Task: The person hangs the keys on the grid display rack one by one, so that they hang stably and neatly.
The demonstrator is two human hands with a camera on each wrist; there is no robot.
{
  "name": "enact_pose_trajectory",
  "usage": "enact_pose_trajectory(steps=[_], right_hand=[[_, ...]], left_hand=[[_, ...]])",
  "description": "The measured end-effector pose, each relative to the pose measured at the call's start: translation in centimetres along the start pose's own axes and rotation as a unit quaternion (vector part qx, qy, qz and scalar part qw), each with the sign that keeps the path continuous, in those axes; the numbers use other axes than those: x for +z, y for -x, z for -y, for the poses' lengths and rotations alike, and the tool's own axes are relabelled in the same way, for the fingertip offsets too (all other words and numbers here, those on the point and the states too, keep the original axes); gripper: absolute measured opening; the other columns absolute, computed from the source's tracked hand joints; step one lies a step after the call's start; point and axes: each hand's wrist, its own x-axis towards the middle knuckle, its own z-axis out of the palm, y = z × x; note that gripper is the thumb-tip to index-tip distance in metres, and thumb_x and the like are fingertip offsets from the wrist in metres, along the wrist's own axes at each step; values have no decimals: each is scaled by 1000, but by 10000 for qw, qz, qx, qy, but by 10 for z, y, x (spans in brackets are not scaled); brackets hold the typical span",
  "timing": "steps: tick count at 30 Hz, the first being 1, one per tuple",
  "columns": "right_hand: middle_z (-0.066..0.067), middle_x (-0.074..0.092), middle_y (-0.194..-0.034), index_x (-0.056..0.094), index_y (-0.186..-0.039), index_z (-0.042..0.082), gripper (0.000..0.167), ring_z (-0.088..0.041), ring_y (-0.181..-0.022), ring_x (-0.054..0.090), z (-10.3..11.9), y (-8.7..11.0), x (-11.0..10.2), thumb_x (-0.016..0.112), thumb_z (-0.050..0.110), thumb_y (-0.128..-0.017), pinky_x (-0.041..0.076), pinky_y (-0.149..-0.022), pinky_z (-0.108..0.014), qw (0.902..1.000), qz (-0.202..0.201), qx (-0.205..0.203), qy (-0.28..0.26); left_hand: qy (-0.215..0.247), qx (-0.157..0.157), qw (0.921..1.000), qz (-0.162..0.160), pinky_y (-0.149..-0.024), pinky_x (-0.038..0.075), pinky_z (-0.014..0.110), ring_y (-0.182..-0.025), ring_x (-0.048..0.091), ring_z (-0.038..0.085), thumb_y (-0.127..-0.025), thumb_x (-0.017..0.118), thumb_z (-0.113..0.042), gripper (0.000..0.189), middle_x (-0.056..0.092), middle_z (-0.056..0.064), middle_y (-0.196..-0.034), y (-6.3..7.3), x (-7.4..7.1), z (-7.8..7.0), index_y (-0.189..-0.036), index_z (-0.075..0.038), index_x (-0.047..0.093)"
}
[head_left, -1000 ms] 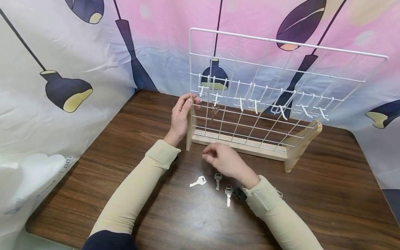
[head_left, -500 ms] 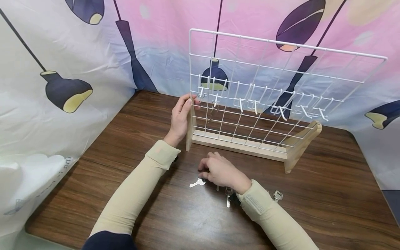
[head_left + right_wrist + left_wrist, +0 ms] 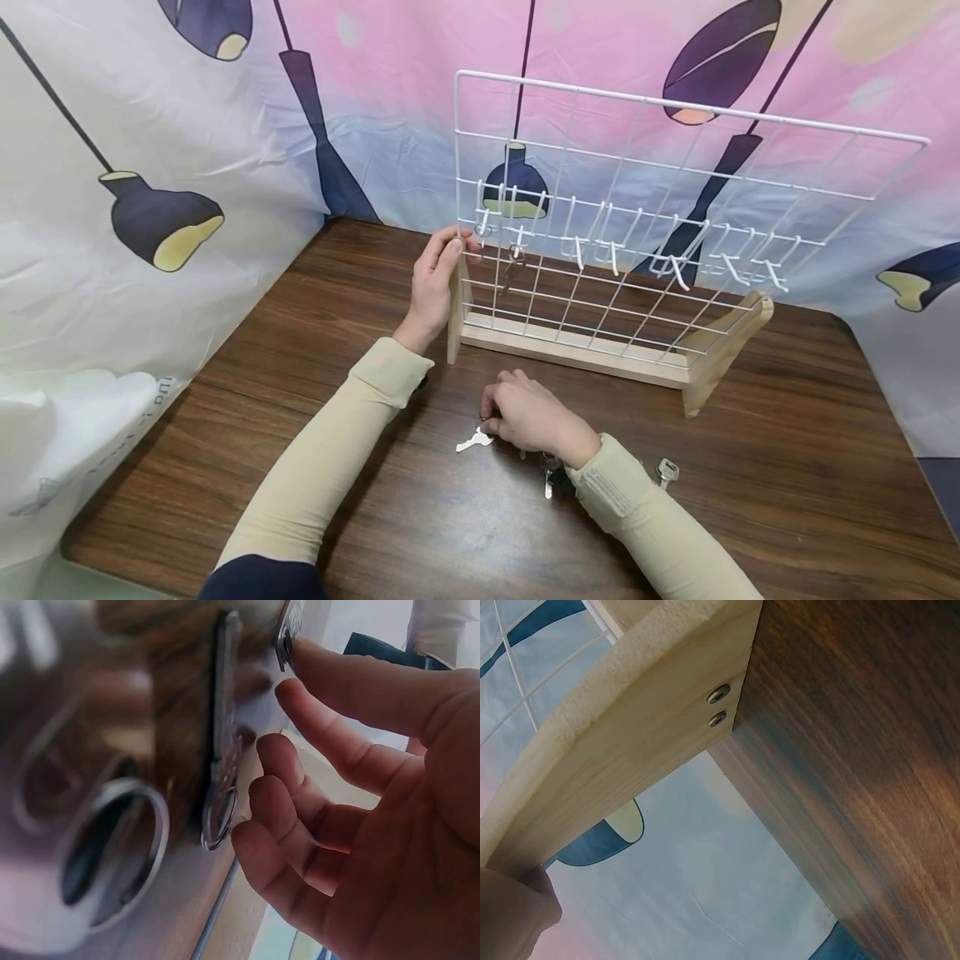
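Our left hand grips the rack by its wooden side, and our right hand touches the leftmost worktop key, whether pinching we cannot tell, best taken lightly by its wide end.

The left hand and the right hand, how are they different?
The left hand grips a wooden side panel, while the right hand touches a shiny key. The left hand is higher up; the right hand is down close to the tabletop. Both hands are bare, with pale sleeves on their arms.
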Motion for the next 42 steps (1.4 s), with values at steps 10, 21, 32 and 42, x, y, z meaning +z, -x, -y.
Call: enact_pose_trajectory(steps=[10, 21, 32, 42], right_hand=[[8, 50, -84, 63, -74, 23, 16, -16, -78, 44, -2, 1, -1, 73, 26, -86, 42, -66, -30, 10000, 10, -48, 28], [8, 52, -86, 63, -74, 23, 15, -16, -83, 47, -1, 3, -5, 73, 24, -86, 44, -71, -30, 9997, 144, -88, 185], [8, 53, -86, 66, -74, 22, 15, -16, -84, 48, -1, 5, -4, 73, 26, -86, 44, -70, -29, 9995, 225, -84, 206], [9, 52, -83, 64, -72, 24, 15, -16, -86, 49, -2, 7, -7, 70, 16, -83, 44, -74, -31, 9993, 249, -220, 169]], left_hand=[[69, 5, 10000, -36, -86, 51, 45, -88, 63, 18, -102, 40, -8, 23, 64, 2, -98, 0, 1, -1, -115, 3, 56], [118, 27, 9999, -83, -84, 53, 34, -88, 62, 17, -102, 40, -7, 23, 64, 2, -98, 0, 2, -2, -115, 4, 56], [150, 25, 9998, -95, -84, 53, 34, -87, 63, 17, -102, 40, -6, 22, 64, 2, -97, 1, 2, -2, -114, 4, 56], [71, -23, 10000, -24, -85, 53, 34, -87, 63, 17, -103, 40, -8, 23, 64, 1, -97, 0, 0, -1, -115, 3, 57]])
